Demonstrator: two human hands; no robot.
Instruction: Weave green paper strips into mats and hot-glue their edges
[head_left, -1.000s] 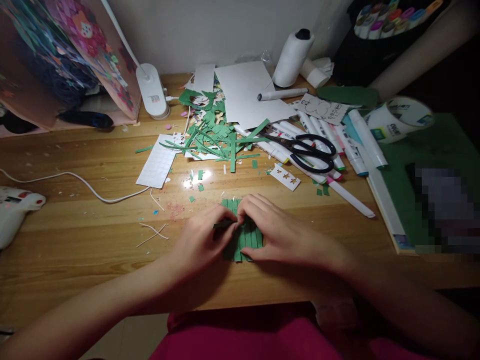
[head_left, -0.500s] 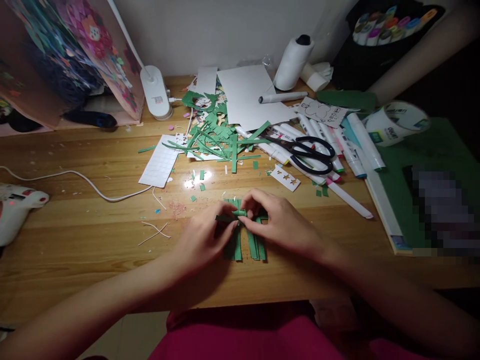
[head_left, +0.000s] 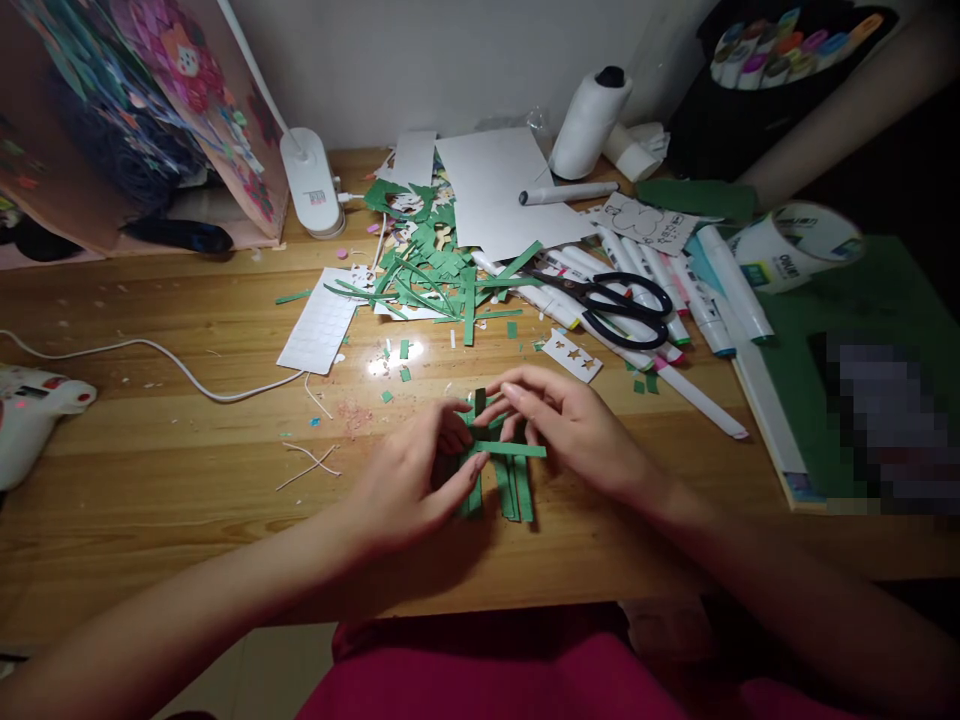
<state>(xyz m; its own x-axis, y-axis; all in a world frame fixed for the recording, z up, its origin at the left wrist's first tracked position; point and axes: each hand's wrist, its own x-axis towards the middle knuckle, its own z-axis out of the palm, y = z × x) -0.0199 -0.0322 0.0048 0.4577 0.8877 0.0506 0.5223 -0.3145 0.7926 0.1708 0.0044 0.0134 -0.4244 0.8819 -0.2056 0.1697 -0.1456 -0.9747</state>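
Observation:
Between thumb and fingers, my left hand (head_left: 416,465) pinches a narrow green paper strip (head_left: 517,450) that lies crosswise and points right. Just above that strip is my right hand (head_left: 559,410), its fingers loosely bent and apart, with no clear grip on anything. A short dark green strip end (head_left: 480,401) stands up by its fingertips; whether it belongs to the pinched strip I cannot tell. Beneath both hands, several green paper strips (head_left: 514,490) lie lengthwise on the wooden table (head_left: 225,510), partly hidden by my fingers.
Green paper scraps (head_left: 427,265) are heaped farther back. Black-handled scissors (head_left: 626,310) rest over several white markers (head_left: 697,400) on the right. Also about are a tape roll (head_left: 795,245), a thread cone (head_left: 591,125), a white lamp base (head_left: 311,185) and a glue gun (head_left: 41,415).
The pinched strip now extends right across the others, and a dark end stands up behind it. My right hand has loosened from its pinch and shifted slightly up and right.

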